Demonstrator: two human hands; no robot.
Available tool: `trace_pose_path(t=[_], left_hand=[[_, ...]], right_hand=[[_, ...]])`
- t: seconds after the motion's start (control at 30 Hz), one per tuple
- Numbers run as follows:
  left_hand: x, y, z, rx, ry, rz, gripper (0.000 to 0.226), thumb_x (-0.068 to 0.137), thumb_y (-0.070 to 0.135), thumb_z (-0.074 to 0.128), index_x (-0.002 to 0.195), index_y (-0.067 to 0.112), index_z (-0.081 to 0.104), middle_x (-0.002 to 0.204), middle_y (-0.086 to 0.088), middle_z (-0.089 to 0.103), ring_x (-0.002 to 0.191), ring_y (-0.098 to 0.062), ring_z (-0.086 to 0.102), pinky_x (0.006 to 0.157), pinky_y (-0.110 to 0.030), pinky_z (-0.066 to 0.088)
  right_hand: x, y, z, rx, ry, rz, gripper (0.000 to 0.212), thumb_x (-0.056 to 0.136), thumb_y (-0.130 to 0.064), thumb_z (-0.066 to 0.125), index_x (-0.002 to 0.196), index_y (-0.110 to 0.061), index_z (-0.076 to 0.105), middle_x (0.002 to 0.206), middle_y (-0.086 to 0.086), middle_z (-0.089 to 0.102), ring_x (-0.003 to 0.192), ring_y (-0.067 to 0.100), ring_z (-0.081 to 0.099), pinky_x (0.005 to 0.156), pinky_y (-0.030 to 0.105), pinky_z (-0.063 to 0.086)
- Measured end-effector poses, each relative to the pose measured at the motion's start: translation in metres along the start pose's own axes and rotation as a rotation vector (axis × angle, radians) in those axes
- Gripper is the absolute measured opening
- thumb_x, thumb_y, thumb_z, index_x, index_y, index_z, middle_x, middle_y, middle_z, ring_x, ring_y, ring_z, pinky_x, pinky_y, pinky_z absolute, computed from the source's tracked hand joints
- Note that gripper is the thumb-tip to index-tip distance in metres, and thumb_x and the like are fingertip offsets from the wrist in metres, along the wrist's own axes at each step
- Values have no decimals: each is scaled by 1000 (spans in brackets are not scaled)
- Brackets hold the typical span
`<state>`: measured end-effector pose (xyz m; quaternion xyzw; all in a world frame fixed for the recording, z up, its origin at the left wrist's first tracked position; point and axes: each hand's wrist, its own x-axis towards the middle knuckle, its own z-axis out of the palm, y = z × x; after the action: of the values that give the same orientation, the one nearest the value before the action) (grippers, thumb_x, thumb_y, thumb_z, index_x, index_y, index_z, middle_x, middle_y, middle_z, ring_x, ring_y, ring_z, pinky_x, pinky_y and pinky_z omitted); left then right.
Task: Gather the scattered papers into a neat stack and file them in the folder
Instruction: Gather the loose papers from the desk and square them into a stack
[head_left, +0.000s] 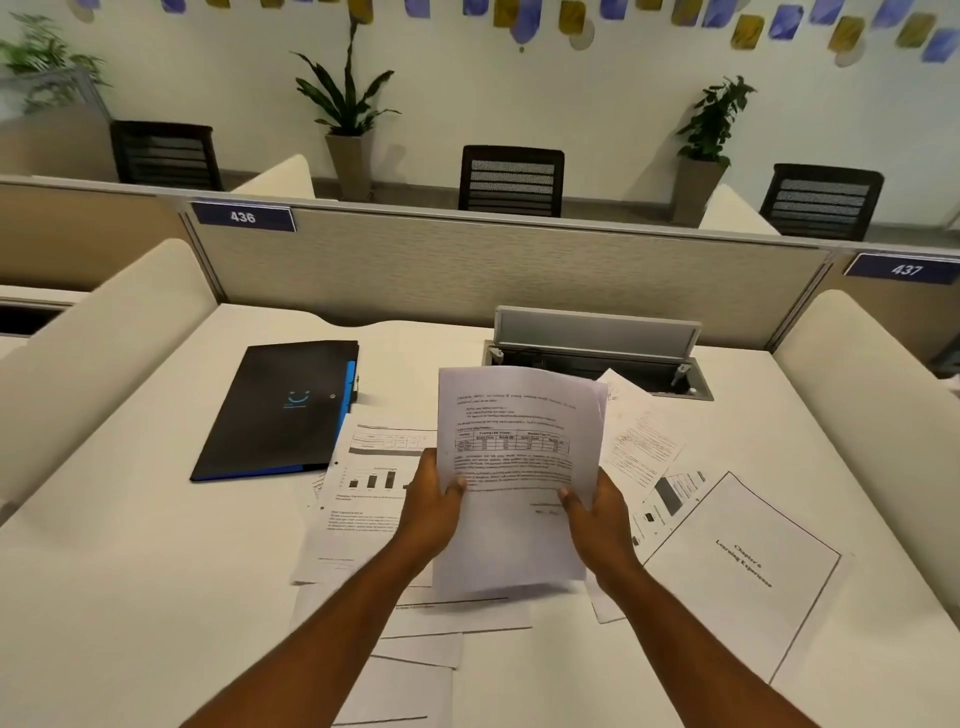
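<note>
A small bundle of printed sheets (519, 431) is lifted above the desk, held upright between both hands. My left hand (428, 501) grips its left edge with the thumb on the front. My right hand (597, 512) grips the right edge the same way. A black folder with blue trim (280, 410) lies closed on the desk to the left. Loose papers remain spread on the white desk: a bar-chart page (363, 483) on the left, a text page (641, 441) at the right, a bordered chapter title page (743, 566) further right, and several sheets (431, 644) under my forearms.
An open cable hatch with a raised grey lid (597, 338) sits at the back of the desk (156, 545). A beige partition (493, 270) bounds the far edge, and curved cream side panels stand left and right. Chairs and potted plants are beyond it.
</note>
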<state>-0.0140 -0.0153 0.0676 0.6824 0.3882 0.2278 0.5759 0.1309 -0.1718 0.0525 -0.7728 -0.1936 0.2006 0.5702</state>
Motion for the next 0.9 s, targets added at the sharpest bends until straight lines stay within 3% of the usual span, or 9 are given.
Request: trace_pose_path(t=[0.1,0.2,0.3,0.47,0.67,0.83,0.9], left_hand=[[1,-7,-2,26,-70,-103,41,97,24,56,135,24,40,127,8,51,115,-17,53,98,-40,50],[1,-23,-9,80,-36,-181,30,96,29,58,122,21,46,120,0,59,103,-16,59,83,-31,50],[3,-47,-22,183,50,-234,26,95,29,59,117,18,49,116,-5,62,96,-17,59,75,-26,47],[13,-83,-64,445,214,-270,27,92,24,63,116,15,54,119,-8,63,107,-26,58,91,-39,52],[29,-102,-109,808,335,-414,53,83,42,69,125,15,51,125,-13,50,115,-32,47,89,-45,49],[36,-108,-112,830,287,-490,75,71,50,79,127,13,44,128,-13,45,118,-32,44,92,-46,47],[38,-109,-112,801,275,-497,77,69,44,83,127,13,43,128,-13,46,119,-32,46,93,-47,47]], right_hand=[[2,8,-8,-7,-48,67,32,99,-16,63,126,-32,55,117,-7,67,107,21,68,81,32,60],[2,24,-13,9,-57,208,33,97,-9,64,125,-26,60,120,3,70,105,27,69,94,52,58],[-1,40,-17,31,-45,320,34,96,-5,64,126,-20,63,118,7,72,103,33,69,96,58,56],[-3,55,-16,75,-9,455,35,93,1,64,125,-14,64,114,8,72,103,38,68,96,58,55],[2,55,-5,56,-22,538,28,90,2,65,95,-26,68,93,-4,74,87,27,71,63,32,56],[-1,61,3,42,-48,545,31,89,1,64,104,-25,70,99,-1,77,94,30,72,84,46,60],[-2,63,5,41,-40,541,30,89,0,64,101,-26,70,98,-2,77,93,29,73,83,45,60]])
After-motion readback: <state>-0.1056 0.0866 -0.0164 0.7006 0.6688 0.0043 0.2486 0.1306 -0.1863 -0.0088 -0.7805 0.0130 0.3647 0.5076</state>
